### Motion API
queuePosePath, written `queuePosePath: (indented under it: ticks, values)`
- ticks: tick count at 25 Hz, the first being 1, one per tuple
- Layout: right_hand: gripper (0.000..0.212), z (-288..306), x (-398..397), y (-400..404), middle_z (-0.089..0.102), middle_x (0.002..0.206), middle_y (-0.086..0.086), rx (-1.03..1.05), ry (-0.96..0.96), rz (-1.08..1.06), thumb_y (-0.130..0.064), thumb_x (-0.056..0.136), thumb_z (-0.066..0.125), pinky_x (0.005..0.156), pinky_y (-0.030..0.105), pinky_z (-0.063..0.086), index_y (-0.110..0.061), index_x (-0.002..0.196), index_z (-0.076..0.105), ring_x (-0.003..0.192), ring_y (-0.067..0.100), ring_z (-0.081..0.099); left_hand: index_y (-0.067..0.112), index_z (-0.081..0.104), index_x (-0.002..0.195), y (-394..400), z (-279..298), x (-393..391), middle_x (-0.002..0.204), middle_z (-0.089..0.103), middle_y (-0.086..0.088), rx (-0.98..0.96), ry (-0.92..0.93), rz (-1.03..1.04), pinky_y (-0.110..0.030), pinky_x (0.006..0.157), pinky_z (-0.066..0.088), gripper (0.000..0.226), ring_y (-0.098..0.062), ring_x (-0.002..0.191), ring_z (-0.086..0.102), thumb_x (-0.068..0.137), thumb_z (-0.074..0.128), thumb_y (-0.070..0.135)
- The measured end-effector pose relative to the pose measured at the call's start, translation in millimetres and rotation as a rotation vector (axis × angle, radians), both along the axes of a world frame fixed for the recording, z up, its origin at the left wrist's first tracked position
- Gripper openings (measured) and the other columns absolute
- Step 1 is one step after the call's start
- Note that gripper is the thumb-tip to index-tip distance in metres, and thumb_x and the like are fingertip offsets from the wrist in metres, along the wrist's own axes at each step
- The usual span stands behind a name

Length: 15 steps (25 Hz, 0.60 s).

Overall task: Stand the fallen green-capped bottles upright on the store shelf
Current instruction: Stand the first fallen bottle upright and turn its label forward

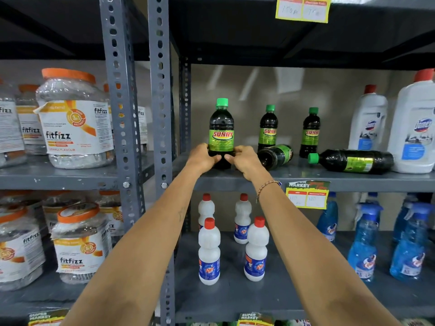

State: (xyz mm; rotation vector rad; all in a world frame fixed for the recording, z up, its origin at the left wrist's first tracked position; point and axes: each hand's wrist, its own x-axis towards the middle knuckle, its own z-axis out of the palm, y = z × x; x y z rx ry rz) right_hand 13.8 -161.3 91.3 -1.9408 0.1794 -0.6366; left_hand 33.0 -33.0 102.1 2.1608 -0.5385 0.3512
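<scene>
A dark bottle with a green cap and a green SUNNY label (pixel 221 128) stands upright near the front left of the grey shelf (pixel 329 178). My left hand (pixel 203 158) and my right hand (pixel 242 158) both grip its base from either side. Two more green-capped bottles stand upright further back, one (pixel 267 128) in the middle and one (pixel 310 132) to its right. One bottle (pixel 276 156) lies on its side with its bottom toward me, just right of my right hand. Another (pixel 353 161) lies flat with its cap pointing left.
Large white bottles with red caps (pixel 414 128) stand at the shelf's right end, touching the flat bottle. Grey slotted uprights (pixel 161 114) bound the shelf on the left. Fitfizz jars (pixel 73 118) fill the left rack. Below are small white bottles (pixel 209 252) and blue spray bottles (pixel 364 243).
</scene>
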Motion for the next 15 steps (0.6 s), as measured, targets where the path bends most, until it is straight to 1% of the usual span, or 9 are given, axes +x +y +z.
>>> queuePosePath:
  ticks: [2,4,6,7,9,11,12,15]
  values:
    - [0.035,-1,-8,2,0.068,0.112,0.016,-0.065,-0.021,-0.024,-0.015,0.086,0.067,0.086,0.032,0.05,-0.004,0.119,0.061,0.093,0.021,0.06,0.006,0.054,0.121,3,-4,-2,0.123,0.061,-0.012,-0.005,-0.01,-0.002,-0.035,0.093,0.046,0.037,-0.027,0.112,0.057,0.088,0.064,0.021]
    - [0.038,0,-18,4,0.067,0.115,0.014,-0.093,-0.031,-0.018,-0.016,0.087,0.067,0.083,0.028,0.046,-0.004,0.121,0.06,0.098,0.021,0.059,0.006,0.054,0.121,6,-7,-6,0.122,0.062,-0.012,-0.014,-0.034,-0.006,-0.035,0.093,0.046,0.039,-0.026,0.112,0.057,0.088,0.064,0.023]
    - [0.038,-1,-28,5,0.066,0.117,0.013,-0.102,-0.044,0.006,-0.016,0.087,0.066,0.083,0.026,0.043,-0.004,0.122,0.059,0.105,0.023,0.06,0.007,0.054,0.122,12,-11,-13,0.123,0.062,-0.011,-0.038,-0.068,-0.02,-0.032,0.09,0.045,0.04,-0.025,0.112,0.058,0.088,0.064,0.025]
    - [0.037,-3,-32,6,0.066,0.116,0.013,-0.106,-0.056,0.01,-0.016,0.088,0.066,0.082,0.026,0.042,-0.004,0.122,0.06,0.103,0.022,0.06,0.008,0.054,0.124,14,-14,-17,0.123,0.062,-0.011,-0.051,-0.085,-0.023,-0.03,0.09,0.044,0.041,-0.025,0.113,0.058,0.088,0.064,0.026]
    - [0.034,-5,-38,7,0.067,0.113,0.012,-0.113,-0.083,0.018,-0.016,0.087,0.066,0.082,0.027,0.043,-0.005,0.12,0.062,0.097,0.018,0.059,0.008,0.054,0.126,17,-16,-23,0.124,0.062,-0.01,-0.069,-0.103,-0.03,-0.026,0.089,0.042,0.043,-0.023,0.114,0.057,0.088,0.065,0.025]
    - [0.033,-4,-38,5,0.069,0.111,0.012,-0.081,-0.104,0.029,-0.016,0.086,0.067,0.087,0.03,0.048,-0.005,0.117,0.063,0.101,0.021,0.062,0.008,0.052,0.128,18,-15,-26,0.126,0.062,-0.009,-0.103,-0.097,-0.028,-0.022,0.087,0.039,0.046,-0.022,0.116,0.057,0.087,0.066,0.025]
    - [0.034,-7,-53,12,0.069,0.111,0.012,-0.073,-0.11,0.045,-0.016,0.086,0.068,0.091,0.032,0.05,-0.005,0.118,0.063,0.103,0.022,0.064,0.009,0.051,0.13,28,-17,-41,0.127,0.061,-0.009,-0.118,-0.096,-0.035,-0.022,0.087,0.038,0.048,-0.021,0.116,0.057,0.087,0.066,0.025]
    - [0.036,-9,-63,15,0.07,0.111,0.014,-0.03,-0.119,0.072,-0.015,0.084,0.07,0.096,0.039,0.051,-0.005,0.118,0.063,0.105,0.024,0.065,0.01,0.049,0.133,32,-18,-49,0.13,0.059,-0.009,-0.137,-0.087,-0.069,-0.023,0.09,0.039,0.052,-0.02,0.117,0.056,0.086,0.067,0.025]
